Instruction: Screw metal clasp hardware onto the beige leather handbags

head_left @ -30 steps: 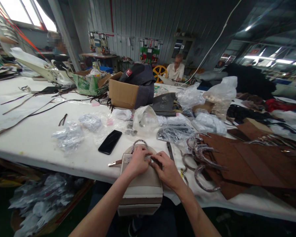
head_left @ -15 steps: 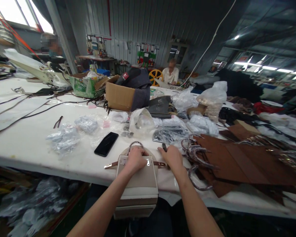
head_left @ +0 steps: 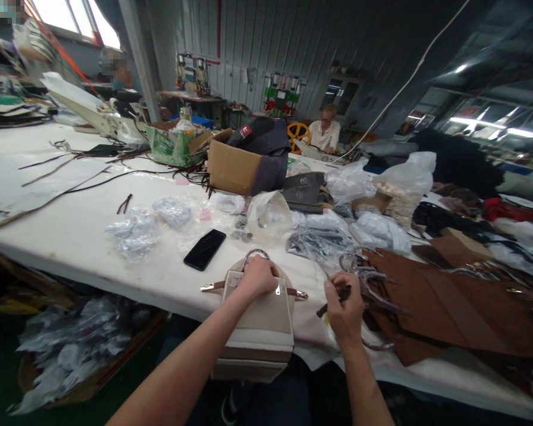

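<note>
The right hand (head_left: 345, 300) grasps a dark, narrow tool (head_left: 322, 310) to the right of the cream, boxy handbag (head_left: 260, 331), which lies at the near edge of the white-covered table (head_left: 160, 284). The left hand (head_left: 260, 276) rests curled on the bag's far end, and I cannot tell whether its hidden fingertips grip anything. From the bag, 2 brown straps with metal ends (head_left: 213, 286) stick out sideways, with a black, rectangular phone (head_left: 205, 249) beyond it to the left.

A black rectangular phone (head_left: 205, 249) lies on the white counter (head_left: 89, 236) — beyond it, an open brown cardboard box (head_left: 233, 167) holds dark fabric (head_left: 270, 142).
</note>
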{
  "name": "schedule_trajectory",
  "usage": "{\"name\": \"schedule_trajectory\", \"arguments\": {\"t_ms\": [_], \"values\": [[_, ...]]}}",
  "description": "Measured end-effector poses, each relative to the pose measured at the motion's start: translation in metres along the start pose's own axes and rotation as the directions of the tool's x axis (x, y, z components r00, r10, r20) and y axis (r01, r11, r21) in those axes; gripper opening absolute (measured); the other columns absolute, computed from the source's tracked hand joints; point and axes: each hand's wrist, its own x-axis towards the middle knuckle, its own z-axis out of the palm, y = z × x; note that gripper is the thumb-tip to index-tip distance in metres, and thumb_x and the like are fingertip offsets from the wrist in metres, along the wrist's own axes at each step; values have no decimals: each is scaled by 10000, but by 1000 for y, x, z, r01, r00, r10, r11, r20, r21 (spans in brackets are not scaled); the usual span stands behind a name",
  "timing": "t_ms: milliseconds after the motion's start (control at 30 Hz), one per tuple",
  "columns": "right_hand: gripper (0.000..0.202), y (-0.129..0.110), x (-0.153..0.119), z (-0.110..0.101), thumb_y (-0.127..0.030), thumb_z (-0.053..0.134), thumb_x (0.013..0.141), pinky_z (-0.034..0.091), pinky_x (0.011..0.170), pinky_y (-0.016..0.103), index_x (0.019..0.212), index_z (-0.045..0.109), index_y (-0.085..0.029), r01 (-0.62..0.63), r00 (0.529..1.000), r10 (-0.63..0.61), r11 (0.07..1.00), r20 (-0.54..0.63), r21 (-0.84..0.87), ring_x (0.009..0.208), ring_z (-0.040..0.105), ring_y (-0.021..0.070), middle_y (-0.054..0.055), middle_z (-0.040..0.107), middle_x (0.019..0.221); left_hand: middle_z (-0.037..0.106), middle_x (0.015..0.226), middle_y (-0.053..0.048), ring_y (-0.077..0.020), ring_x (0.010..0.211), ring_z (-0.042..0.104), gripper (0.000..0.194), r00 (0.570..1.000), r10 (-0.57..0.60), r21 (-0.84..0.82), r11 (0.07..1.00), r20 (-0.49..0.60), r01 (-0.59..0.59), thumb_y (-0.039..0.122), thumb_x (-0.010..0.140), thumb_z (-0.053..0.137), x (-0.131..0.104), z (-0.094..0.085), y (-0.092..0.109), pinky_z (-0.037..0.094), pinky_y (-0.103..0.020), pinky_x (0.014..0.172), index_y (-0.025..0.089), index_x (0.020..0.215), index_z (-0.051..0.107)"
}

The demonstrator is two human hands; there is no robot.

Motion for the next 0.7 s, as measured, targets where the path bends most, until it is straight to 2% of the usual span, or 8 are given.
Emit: {"name": "schedule_trajectory", "arguments": {"t_ms": [67, 167, 267, 300, 367, 433, 533, 700], "values": [[273, -8, -3, 0, -446, 740, 980, 569, 684, 331, 1029, 561, -246, -164, 986, 145, 939, 85, 303, 679, 640, 165, 7, 646, 917, 739, 1177, -147, -352, 1105, 689, 272, 1000, -3, -1, 1000, 21, 3, 123, 731, 794, 0, -4, 2, 587, -469, 1040, 240, 958, 886], [330, -27, 3, 8, -450, 808, 953, 322, 394, 209, 1136, 630, -241, -359, 933, 306, 749, 190, 557, 423, 380, 84, -90, 501, 645, 761, 1181, -128, -320, 1075, 708, 285, 999, 0, 2, 1000, 54, 0, 132, 740, 795, 1, -7, 4, 592, -425, 1017, 243, 988, 880], [304, -55, 12, 25, -457, 849, 941, 237, 369, 195, 1044, 706, -209, -318, 948, 253, 689, 195, 651, 406, 328, 68, -98, 437, 557, 786, 1117, -106, -303, 1032, 726, 272, 996, -4, 17, 1000, 86, 3, 127, 749, 778, 2, -8, 3, 597, -386, 971, 245, 973, 875], [304, -65, 14, 33, -473, 837, 955, 236, 375, 202, 933, 695, -205, -301, 954, 220, 671, 206, 677, 405, 326, 66, -94, 422, 540, 790, 1109, -105, -299, 1013, 730, 263, 996, 0, 24, 1000, 88, -2, 126, 755, 769, 3, -8, 3, 599, -375, 947, 241, 967, 874], [470, -82, 16, 52, -513, 804, 981, 216, 386, 221, 707, 567, -213, -282, 959, 167, 639, 229, 715, 401, 296, 62, -92, 361, 509, 793, 1118, -107, -289, 982, 736, 250, 996, 24, 30, 999, 85, -27, 126, 765, 758, 4, -7, 0, 597, -351, 898, 233, 961, 872], [588, -91, 15, 73, -528, 780, 998, 216, 401, 244, 618, 449, -226, -254, 965, 124, 662, 231, 705, 408, 292, 65, -85, 341, 502, 799, 1101, -98, -274, 956, 739, 248, 994, 65, 19, 998, 90, -67, 128, 766, 756, 5, -7, -3, 589, -323, 857, 233, 959, 872], [594, -92, 10, 96, -532, 742, 1025, 265, 431, 270, 602, 458, -226, -198, 975, 89, 769, 205, 607, 432, 339, 82, -64, 387, 504, 812, 1019, -68, -253, 920, 741, 225, 989, 108, -12, 994, 99, -107, 155, 775, 781, 6, -6, -9, 578, -298, 845, 245, 958, 875], [607, -82, -1, 104, -583, 686, 1044, 275, 440, 289, 609, 441, -240, -167, 982, 95, 844, 166, 509, 447, 354, 102, -55, 399, 504, 809, 987, -55, -249, 936, 739, 188, 985, 130, -64, 990, 109, -124, 179, 792, 816, 8, -4, -15, 567, -299, 878, 243, 957, 879]]}}
